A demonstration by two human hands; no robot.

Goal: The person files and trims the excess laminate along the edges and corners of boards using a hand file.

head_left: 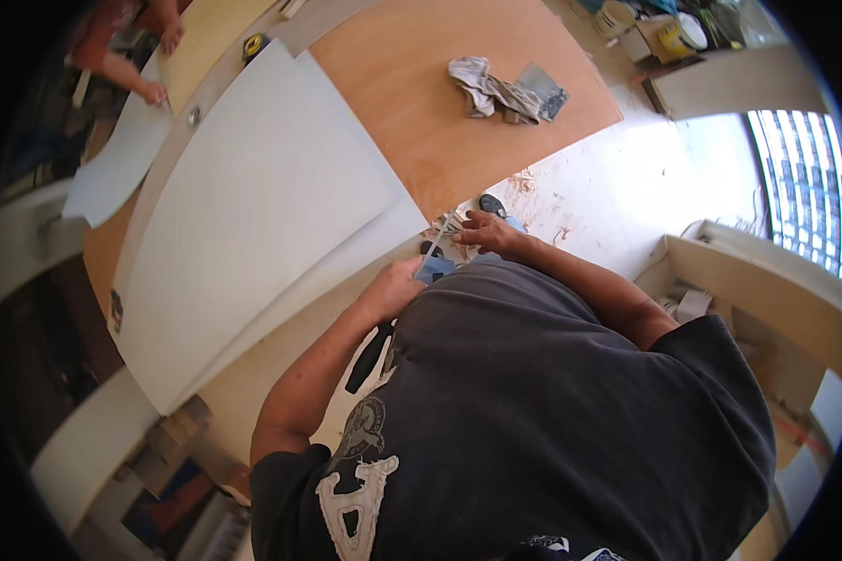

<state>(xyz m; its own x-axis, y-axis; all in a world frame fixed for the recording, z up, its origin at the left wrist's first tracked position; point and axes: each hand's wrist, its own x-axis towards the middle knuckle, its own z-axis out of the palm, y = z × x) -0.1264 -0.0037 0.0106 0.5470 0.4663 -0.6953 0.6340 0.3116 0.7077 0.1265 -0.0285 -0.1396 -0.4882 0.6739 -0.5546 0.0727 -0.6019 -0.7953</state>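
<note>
A thin pale strip (436,238) runs slantwise in front of my body, close to the corner of the white sheets. My left hand (392,289) is closed around its nearer end. At the far end is my right hand (498,234), its fingers apart and slightly bent. The fingertips are beside the strip; whether they touch it I cannot tell. Large white sheets (271,178) lie stacked to the left of the hands. Past the strip lies a broad orange-brown board (393,112). On it rest a crumpled grey-beige rag (491,92) and a worn grey piece (543,89).
Another person's hand (152,92) works at a curved white piece (126,168) at the far left. A yellow-black tape measure (254,45) sits beside the sheets. Reddish shavings (524,182) litter the floor around my shoe (492,205). Buckets (681,35) stand at the back right.
</note>
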